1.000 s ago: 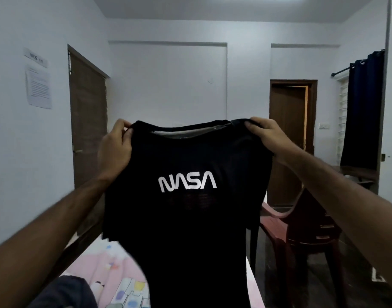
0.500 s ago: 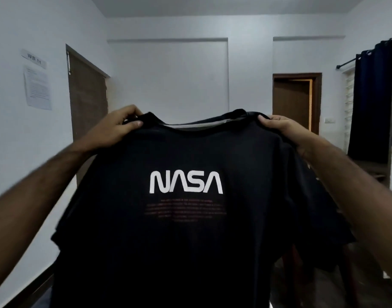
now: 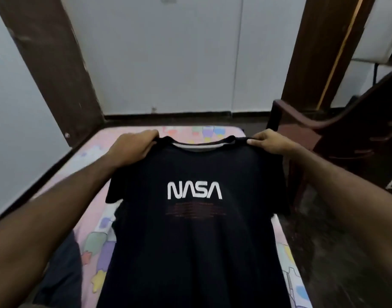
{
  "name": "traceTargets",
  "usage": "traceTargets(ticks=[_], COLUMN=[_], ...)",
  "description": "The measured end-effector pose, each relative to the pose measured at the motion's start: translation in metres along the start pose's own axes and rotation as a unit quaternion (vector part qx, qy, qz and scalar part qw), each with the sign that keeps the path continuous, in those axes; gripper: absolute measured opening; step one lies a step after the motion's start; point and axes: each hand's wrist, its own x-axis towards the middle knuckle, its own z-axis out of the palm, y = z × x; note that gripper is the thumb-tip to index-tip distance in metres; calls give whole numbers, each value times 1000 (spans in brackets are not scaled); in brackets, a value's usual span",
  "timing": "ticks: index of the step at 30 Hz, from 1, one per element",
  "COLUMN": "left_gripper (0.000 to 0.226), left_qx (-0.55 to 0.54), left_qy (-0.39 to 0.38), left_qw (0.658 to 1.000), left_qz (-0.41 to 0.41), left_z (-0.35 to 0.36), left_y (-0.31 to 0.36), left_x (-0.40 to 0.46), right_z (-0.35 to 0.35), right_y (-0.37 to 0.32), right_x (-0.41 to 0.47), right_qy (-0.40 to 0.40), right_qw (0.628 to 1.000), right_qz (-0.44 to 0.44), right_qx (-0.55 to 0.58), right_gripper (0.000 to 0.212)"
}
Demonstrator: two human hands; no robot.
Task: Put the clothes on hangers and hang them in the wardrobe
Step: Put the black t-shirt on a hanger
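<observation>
Black T-shirt (image 3: 195,241), soft knit, white NASA lettering, faint red print below; spread flat over the bed (image 3: 95,236). Left hand (image 3: 132,147) and right hand (image 3: 270,143) each pinch a shoulder seam beside the collar. Pink cartoon-print sheet. Brown plastic chair (image 3: 337,134) at right. Half a second earlier the shirt hung higher, against the wall.

Black NASA T-shirt (image 3: 195,241) spread over bed (image 3: 132,134)

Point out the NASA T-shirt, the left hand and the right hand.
NASA T-shirt (image 3: 195,247): head view, on the chest fabric below the logo.
left hand (image 3: 132,147): head view, on the back of the hand.
right hand (image 3: 271,144): head view, on the knuckles.
</observation>
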Motion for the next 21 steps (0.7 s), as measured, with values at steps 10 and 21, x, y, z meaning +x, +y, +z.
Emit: traceTargets(ticks=[10,21], left_gripper=[50,84], left_qx=[88,-89], left_qy=[-15,-298], left_qw=[994,949], left_qz=[-69,-58], left_z=[211,171], left_y=[4,45], left_x=[57,-170], right_z=[161,226], right_y=[55,45], right_x=[102,11], right_qy=[153,-88], right_qw=[966,946], right_qz=[-99,-13], right_qx=[-181,-312], right_gripper=[43,59])
